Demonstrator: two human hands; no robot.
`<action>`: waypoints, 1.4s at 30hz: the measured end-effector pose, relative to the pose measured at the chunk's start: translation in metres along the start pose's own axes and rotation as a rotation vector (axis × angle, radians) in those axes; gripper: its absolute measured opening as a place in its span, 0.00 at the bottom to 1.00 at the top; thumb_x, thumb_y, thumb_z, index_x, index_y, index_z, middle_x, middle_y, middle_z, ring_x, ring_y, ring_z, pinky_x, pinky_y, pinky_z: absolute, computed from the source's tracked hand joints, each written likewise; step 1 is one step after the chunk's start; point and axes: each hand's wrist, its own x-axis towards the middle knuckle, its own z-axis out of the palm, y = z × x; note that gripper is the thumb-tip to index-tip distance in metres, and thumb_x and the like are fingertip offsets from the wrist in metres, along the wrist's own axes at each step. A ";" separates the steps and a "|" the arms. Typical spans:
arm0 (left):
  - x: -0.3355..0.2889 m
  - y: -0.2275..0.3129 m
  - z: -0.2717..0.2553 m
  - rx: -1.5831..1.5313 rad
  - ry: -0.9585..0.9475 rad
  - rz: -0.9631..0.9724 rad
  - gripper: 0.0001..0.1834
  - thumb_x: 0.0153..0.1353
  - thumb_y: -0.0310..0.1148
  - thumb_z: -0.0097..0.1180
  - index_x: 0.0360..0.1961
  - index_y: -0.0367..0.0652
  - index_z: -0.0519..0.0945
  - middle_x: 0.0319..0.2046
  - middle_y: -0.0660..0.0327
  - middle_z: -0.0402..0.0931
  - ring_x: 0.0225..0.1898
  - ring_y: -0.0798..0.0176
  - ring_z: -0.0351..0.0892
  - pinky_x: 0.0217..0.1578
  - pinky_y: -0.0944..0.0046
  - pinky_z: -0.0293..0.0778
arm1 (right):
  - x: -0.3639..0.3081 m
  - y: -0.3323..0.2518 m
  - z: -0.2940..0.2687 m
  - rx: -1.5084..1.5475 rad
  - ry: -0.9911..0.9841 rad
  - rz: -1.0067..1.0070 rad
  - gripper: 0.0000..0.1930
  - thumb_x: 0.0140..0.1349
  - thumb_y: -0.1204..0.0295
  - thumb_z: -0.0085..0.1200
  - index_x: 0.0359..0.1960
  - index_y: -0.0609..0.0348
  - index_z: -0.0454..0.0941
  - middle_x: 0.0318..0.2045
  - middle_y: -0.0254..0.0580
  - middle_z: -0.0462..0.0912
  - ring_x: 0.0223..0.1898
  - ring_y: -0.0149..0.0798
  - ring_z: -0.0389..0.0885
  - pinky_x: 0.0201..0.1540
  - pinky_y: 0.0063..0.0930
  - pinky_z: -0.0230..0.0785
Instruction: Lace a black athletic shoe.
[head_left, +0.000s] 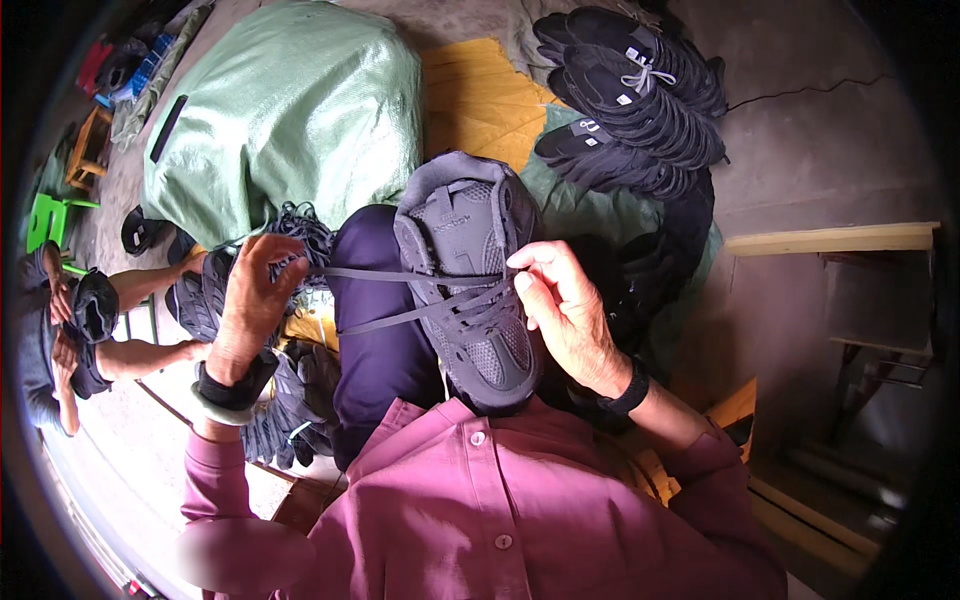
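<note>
A dark grey sneaker (468, 225) rests on my lap, its toe toward my body and its opening facing away. Dark flat shoelaces (370, 274) cross its lower eyelets. My left hand (258, 300) is off to the sneaker's left, thumb and fingers pinching one lace that runs taut across to the shoe. At the right eyelet edge, my right hand (560, 310) has thumb and forefinger closed on the lace beside the upper. A second lace length trails loosely left over my dark trouser leg (365, 330).
A big pale green woven sack (300, 110) stands ahead left. Stacked dark shoe uppers (640, 100) lie ahead right. Bundled dark laces (303, 232) and more dark pieces (300, 400) sit left. Another person's hands (62, 350) hold a dark shoe at far left. A green stool (50, 222) stands beyond.
</note>
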 end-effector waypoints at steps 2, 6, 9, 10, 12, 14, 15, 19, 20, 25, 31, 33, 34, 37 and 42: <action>-0.002 0.011 0.010 0.151 0.110 0.186 0.13 0.62 0.29 0.65 0.47 0.38 0.81 0.44 0.52 0.80 0.45 0.53 0.84 0.48 0.57 0.76 | 0.000 -0.002 -0.004 0.037 -0.029 0.092 0.08 0.77 0.72 0.49 0.54 0.56 0.74 0.29 0.27 0.72 0.28 0.22 0.70 0.34 0.20 0.68; -0.021 0.047 0.033 -0.350 -0.150 -0.092 0.04 0.70 0.26 0.63 0.42 0.38 0.81 0.34 0.68 0.79 0.35 0.75 0.76 0.37 0.72 0.73 | 0.003 -0.007 -0.010 0.036 -0.043 0.080 0.10 0.78 0.71 0.49 0.56 0.55 0.74 0.29 0.26 0.72 0.27 0.21 0.71 0.32 0.20 0.70; -0.028 0.073 0.045 -0.201 -0.289 0.035 0.05 0.70 0.26 0.62 0.43 0.37 0.80 0.33 0.68 0.78 0.34 0.76 0.73 0.35 0.72 0.70 | 0.005 -0.014 -0.014 0.027 -0.045 0.071 0.10 0.78 0.70 0.49 0.56 0.56 0.74 0.29 0.26 0.72 0.27 0.21 0.71 0.32 0.20 0.70; -0.029 0.079 0.046 -0.161 -0.365 -0.006 0.06 0.70 0.27 0.63 0.43 0.37 0.80 0.32 0.68 0.78 0.33 0.76 0.74 0.34 0.72 0.70 | 0.005 -0.018 -0.015 0.016 -0.048 0.071 0.10 0.78 0.71 0.49 0.55 0.57 0.75 0.30 0.26 0.73 0.28 0.20 0.71 0.33 0.21 0.71; -0.024 0.085 0.050 -0.140 -0.418 -0.027 0.11 0.67 0.33 0.67 0.43 0.36 0.82 0.29 0.61 0.80 0.31 0.70 0.78 0.32 0.65 0.74 | 0.006 -0.026 -0.016 -0.039 -0.063 0.056 0.09 0.77 0.72 0.49 0.54 0.57 0.76 0.30 0.28 0.74 0.29 0.22 0.73 0.34 0.22 0.71; -0.019 0.085 0.052 -0.311 -0.465 -0.088 0.10 0.68 0.32 0.66 0.43 0.37 0.83 0.29 0.64 0.80 0.31 0.72 0.77 0.32 0.66 0.73 | 0.008 -0.034 -0.017 -0.090 -0.078 0.043 0.08 0.77 0.72 0.49 0.52 0.58 0.77 0.31 0.30 0.76 0.30 0.23 0.74 0.35 0.23 0.72; -0.017 0.082 0.051 -0.440 -0.513 -0.172 0.08 0.69 0.31 0.65 0.42 0.37 0.83 0.29 0.66 0.80 0.31 0.74 0.76 0.32 0.67 0.73 | 0.008 -0.038 -0.017 -0.164 -0.089 -0.014 0.07 0.76 0.74 0.51 0.50 0.59 0.77 0.32 0.34 0.78 0.32 0.27 0.77 0.37 0.26 0.74; -0.020 0.064 0.019 -0.334 -0.630 -0.285 0.08 0.71 0.31 0.63 0.37 0.36 0.84 0.28 0.69 0.77 0.31 0.77 0.73 0.33 0.72 0.71 | 0.025 -0.053 -0.012 -0.385 -0.112 -0.347 0.05 0.71 0.78 0.54 0.45 0.61 0.79 0.35 0.45 0.82 0.37 0.43 0.84 0.42 0.33 0.76; -0.023 0.060 0.012 -0.398 -0.592 -0.239 0.09 0.71 0.32 0.63 0.36 0.36 0.84 0.28 0.69 0.77 0.31 0.77 0.73 0.33 0.72 0.71 | 0.030 -0.058 -0.012 -0.442 -0.120 -0.371 0.05 0.67 0.80 0.56 0.42 0.61 0.80 0.36 0.46 0.82 0.40 0.49 0.83 0.44 0.37 0.76; -0.039 0.056 -0.023 -0.467 -0.636 -0.273 0.11 0.72 0.35 0.63 0.37 0.36 0.83 0.28 0.69 0.77 0.32 0.77 0.73 0.34 0.71 0.71 | 0.062 -0.076 0.007 -0.480 -0.245 -0.564 0.04 0.65 0.78 0.57 0.40 0.61 0.81 0.38 0.45 0.81 0.42 0.49 0.81 0.48 0.42 0.74; -0.049 0.069 -0.025 -0.560 -0.663 -0.171 0.12 0.70 0.36 0.65 0.35 0.37 0.81 0.29 0.68 0.75 0.33 0.75 0.71 0.36 0.69 0.69 | 0.093 -0.075 0.053 -0.263 -0.844 -0.632 0.14 0.68 0.76 0.50 0.54 0.65 0.76 0.48 0.52 0.80 0.48 0.52 0.80 0.53 0.41 0.73; -0.046 0.074 -0.026 -0.426 -0.634 0.098 0.17 0.68 0.43 0.66 0.32 0.38 0.83 0.31 0.64 0.80 0.37 0.67 0.77 0.41 0.63 0.72 | 0.096 -0.075 0.068 -0.351 -0.958 -0.628 0.16 0.64 0.76 0.51 0.53 0.66 0.74 0.42 0.50 0.81 0.45 0.49 0.82 0.50 0.39 0.74; -0.046 0.077 -0.029 -0.392 -0.626 0.136 0.17 0.67 0.43 0.67 0.32 0.38 0.83 0.30 0.62 0.80 0.36 0.64 0.78 0.41 0.61 0.73 | 0.097 -0.076 0.075 -0.304 -1.000 -0.555 0.17 0.62 0.76 0.52 0.52 0.67 0.73 0.40 0.49 0.82 0.44 0.47 0.82 0.49 0.38 0.75; -0.045 0.084 -0.032 -0.429 -0.622 0.154 0.18 0.67 0.43 0.67 0.31 0.38 0.83 0.30 0.62 0.81 0.35 0.62 0.78 0.40 0.60 0.73 | 0.101 -0.080 0.083 -0.133 -1.146 -0.104 0.11 0.58 0.73 0.55 0.41 0.67 0.78 0.35 0.49 0.84 0.37 0.47 0.84 0.45 0.38 0.76; -0.053 0.083 -0.031 -0.460 -0.590 0.220 0.16 0.67 0.41 0.68 0.31 0.37 0.82 0.32 0.59 0.82 0.37 0.59 0.81 0.42 0.58 0.75 | 0.105 -0.080 0.082 -0.218 -1.196 -0.170 0.15 0.61 0.69 0.53 0.43 0.69 0.77 0.31 0.59 0.83 0.35 0.50 0.84 0.41 0.42 0.73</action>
